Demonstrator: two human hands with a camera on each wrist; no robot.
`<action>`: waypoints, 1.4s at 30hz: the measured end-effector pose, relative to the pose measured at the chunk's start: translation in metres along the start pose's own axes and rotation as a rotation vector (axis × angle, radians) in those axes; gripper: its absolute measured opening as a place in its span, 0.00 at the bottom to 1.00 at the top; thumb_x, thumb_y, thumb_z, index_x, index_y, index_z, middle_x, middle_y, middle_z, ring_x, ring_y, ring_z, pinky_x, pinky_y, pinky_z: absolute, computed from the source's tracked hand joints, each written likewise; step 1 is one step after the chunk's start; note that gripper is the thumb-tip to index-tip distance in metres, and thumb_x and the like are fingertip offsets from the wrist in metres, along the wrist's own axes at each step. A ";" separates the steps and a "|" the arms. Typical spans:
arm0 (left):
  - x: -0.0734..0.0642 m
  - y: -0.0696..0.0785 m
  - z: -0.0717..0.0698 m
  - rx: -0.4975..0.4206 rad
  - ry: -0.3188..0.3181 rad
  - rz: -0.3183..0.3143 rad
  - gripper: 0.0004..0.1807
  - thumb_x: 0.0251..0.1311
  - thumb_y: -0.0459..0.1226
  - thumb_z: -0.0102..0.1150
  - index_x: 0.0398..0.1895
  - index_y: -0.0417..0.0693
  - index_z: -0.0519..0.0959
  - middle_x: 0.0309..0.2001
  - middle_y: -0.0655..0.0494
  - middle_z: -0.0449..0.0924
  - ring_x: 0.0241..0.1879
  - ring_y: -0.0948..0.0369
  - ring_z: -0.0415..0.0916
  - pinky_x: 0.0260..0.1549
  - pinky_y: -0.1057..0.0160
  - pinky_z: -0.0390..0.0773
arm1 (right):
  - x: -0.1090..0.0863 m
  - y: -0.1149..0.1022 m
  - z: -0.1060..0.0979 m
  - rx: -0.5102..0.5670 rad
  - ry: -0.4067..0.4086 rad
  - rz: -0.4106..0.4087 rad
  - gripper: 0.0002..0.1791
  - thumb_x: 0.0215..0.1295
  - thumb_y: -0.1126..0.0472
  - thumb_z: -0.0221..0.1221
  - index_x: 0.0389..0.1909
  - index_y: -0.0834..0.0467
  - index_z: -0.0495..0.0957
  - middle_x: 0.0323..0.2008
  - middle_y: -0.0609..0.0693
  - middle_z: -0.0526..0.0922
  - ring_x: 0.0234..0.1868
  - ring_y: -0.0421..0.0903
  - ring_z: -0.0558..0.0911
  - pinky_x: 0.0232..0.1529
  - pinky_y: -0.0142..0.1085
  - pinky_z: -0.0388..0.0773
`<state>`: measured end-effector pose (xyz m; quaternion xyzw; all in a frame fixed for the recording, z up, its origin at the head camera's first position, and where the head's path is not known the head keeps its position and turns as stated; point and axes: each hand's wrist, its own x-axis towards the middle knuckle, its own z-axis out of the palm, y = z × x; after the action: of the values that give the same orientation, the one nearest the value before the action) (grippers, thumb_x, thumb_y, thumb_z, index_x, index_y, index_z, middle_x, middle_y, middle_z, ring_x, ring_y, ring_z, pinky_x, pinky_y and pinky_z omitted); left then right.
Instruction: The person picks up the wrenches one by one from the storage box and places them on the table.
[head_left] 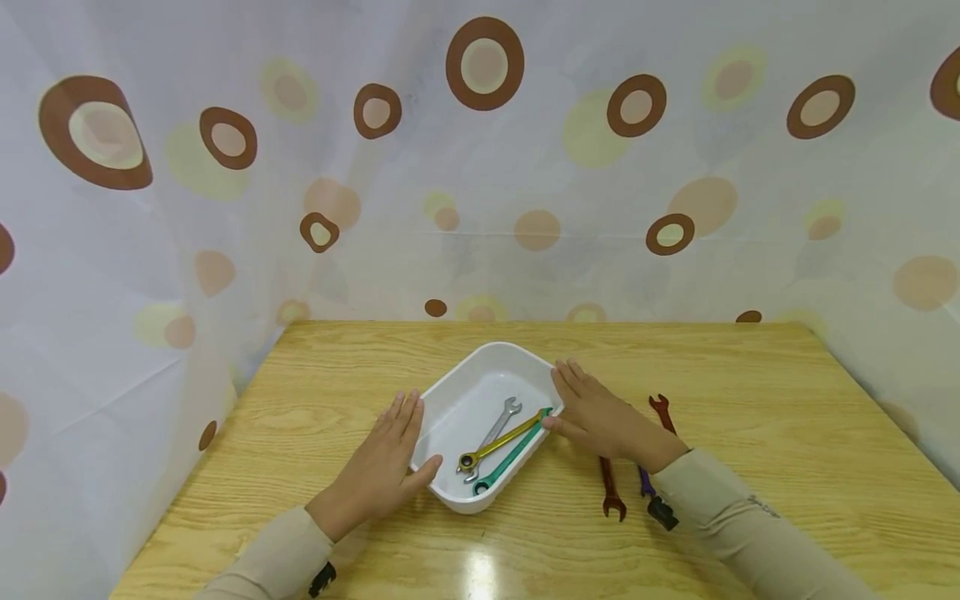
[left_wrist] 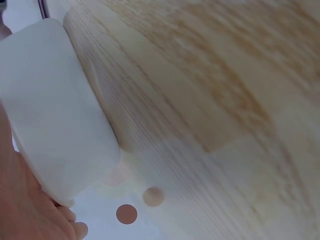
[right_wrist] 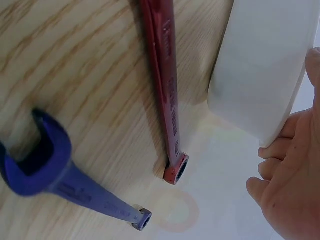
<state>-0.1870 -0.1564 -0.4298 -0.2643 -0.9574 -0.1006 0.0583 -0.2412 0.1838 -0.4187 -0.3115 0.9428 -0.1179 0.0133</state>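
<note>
A white plastic tray (head_left: 450, 502) stands at a slant on the table, holding a silver wrench (head_left: 498, 425), a yellow wrench (head_left: 506, 439) and a green wrench (head_left: 513, 458). My left hand (head_left: 378, 467) rests against the tray's left side, fingers straight and thumb by the near rim. On the opposite side, my right hand (head_left: 600, 417) touches the rim with extended fingers and thumb. Beneath the right forearm lie a red wrench (right_wrist: 167, 85) and a purple wrench (right_wrist: 90, 187), both partly hidden in the head view.
Another dark red wrench end (head_left: 662, 408) shows beyond the right wrist. The wooden table (head_left: 337, 358) reaches back to a white curtain (head_left: 420, 183) with brown and yellow dots, which also closes off the sides.
</note>
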 end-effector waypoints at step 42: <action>0.084 0.048 0.004 -0.696 -0.080 -0.087 0.30 0.58 0.35 0.64 0.62 0.32 0.70 0.59 0.40 0.74 0.58 0.46 0.73 0.57 0.52 0.73 | -0.001 -0.004 -0.003 0.037 0.015 0.018 0.47 0.71 0.37 0.43 0.72 0.71 0.45 0.73 0.67 0.43 0.74 0.63 0.42 0.70 0.57 0.45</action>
<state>-0.2339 -0.0737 -0.4119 -0.2308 -0.8776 -0.4131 -0.0771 -0.2382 0.1821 -0.4153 -0.3019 0.9433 -0.1376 0.0129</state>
